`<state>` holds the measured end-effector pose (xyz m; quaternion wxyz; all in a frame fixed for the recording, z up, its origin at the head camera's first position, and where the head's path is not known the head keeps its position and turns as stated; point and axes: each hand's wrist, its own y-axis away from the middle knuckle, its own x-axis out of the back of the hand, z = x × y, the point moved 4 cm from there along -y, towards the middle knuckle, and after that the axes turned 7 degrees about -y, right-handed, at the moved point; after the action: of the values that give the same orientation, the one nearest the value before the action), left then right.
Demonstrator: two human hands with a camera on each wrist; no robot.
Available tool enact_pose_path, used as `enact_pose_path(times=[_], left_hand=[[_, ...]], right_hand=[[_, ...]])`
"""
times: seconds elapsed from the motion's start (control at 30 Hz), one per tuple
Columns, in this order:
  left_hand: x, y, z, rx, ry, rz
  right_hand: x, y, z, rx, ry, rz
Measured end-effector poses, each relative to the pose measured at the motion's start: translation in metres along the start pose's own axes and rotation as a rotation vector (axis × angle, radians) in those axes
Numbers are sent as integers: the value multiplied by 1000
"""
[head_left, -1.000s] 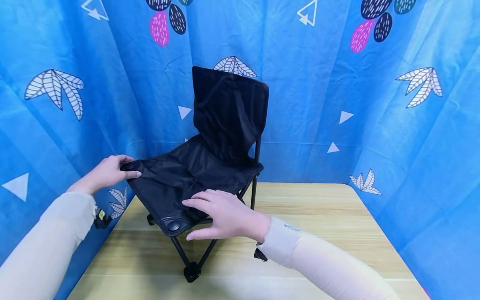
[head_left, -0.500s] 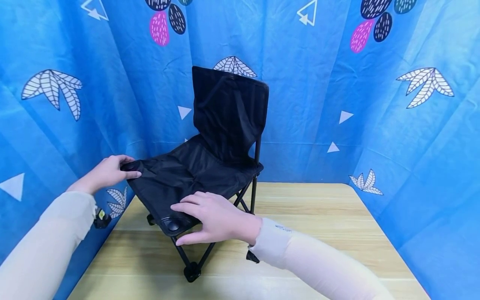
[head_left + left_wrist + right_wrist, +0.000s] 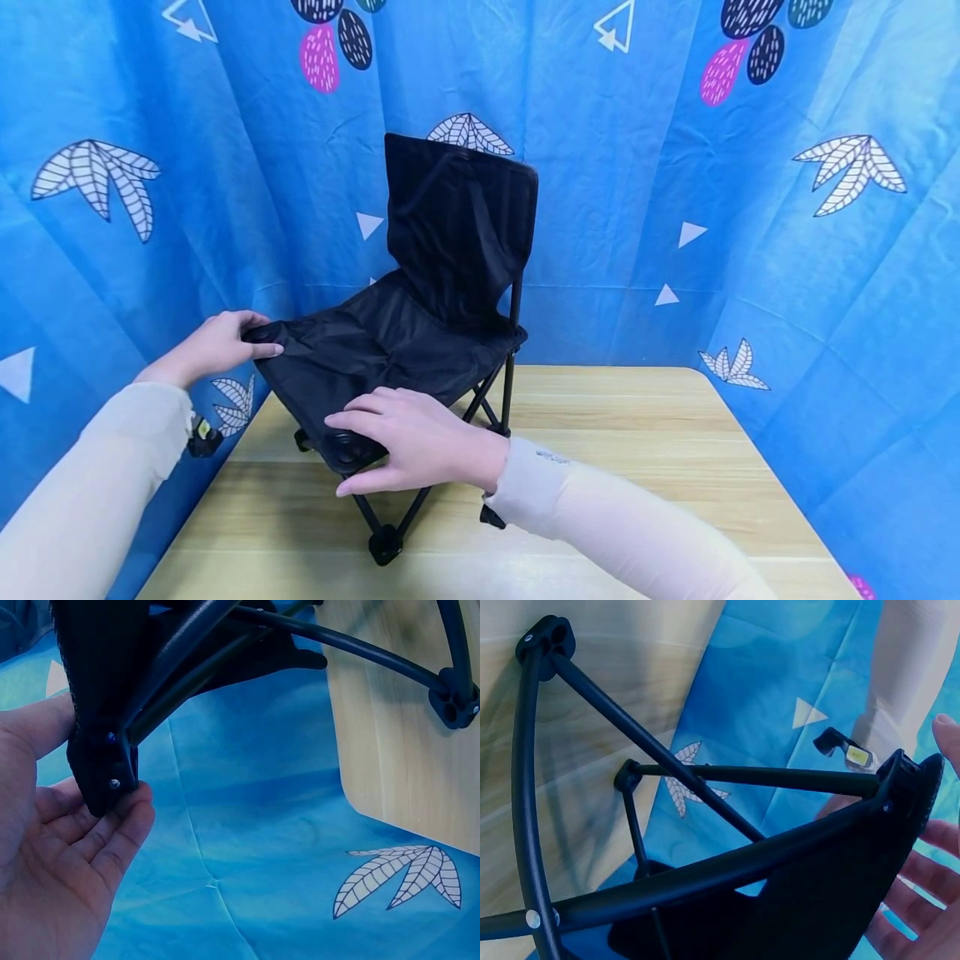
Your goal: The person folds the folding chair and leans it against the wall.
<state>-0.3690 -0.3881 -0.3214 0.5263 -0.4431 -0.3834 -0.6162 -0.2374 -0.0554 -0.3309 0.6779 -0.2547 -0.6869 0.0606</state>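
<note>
A black folding chair (image 3: 465, 233) stands on the table with its fabric seat and back spread out, its seat front toward me. My left hand (image 3: 213, 346) pinches the seat's front left corner, thumb on top. In the left wrist view the fingers of that hand (image 3: 82, 862) curl round the black plastic corner bracket (image 3: 105, 769). My right hand (image 3: 420, 442) lies over the front right corner, thumb apart and fingers loosely extended. In the right wrist view this hand (image 3: 934, 892) is beside the corner bracket (image 3: 900, 784); whether it touches cannot be told.
The light wooden table (image 3: 637, 467) carries the chair legs, with a black foot (image 3: 386, 543) near its front. Blue patterned curtains (image 3: 637, 208) hang close on the left, back and right. A small black wrist device (image 3: 203, 437) hangs under the left sleeve.
My right hand has moved left over the seat to the front right corner, covering part of it. The left hand keeps its hold, and the chair has stayed in place.
</note>
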Motion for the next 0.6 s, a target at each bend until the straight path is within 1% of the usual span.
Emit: enact_pose_path(times=[0.2,0.47,0.6], left_hand=[[1,0,1,-1,-6,3],[0,0,0,10,19,-7],[0,0,0,13,25,-13]], right_hand=[[-6,-3,-1,11,28,-6],[-11,-5,-3,0,57,-46],[-11,-6,-5,-4,67,-49]])
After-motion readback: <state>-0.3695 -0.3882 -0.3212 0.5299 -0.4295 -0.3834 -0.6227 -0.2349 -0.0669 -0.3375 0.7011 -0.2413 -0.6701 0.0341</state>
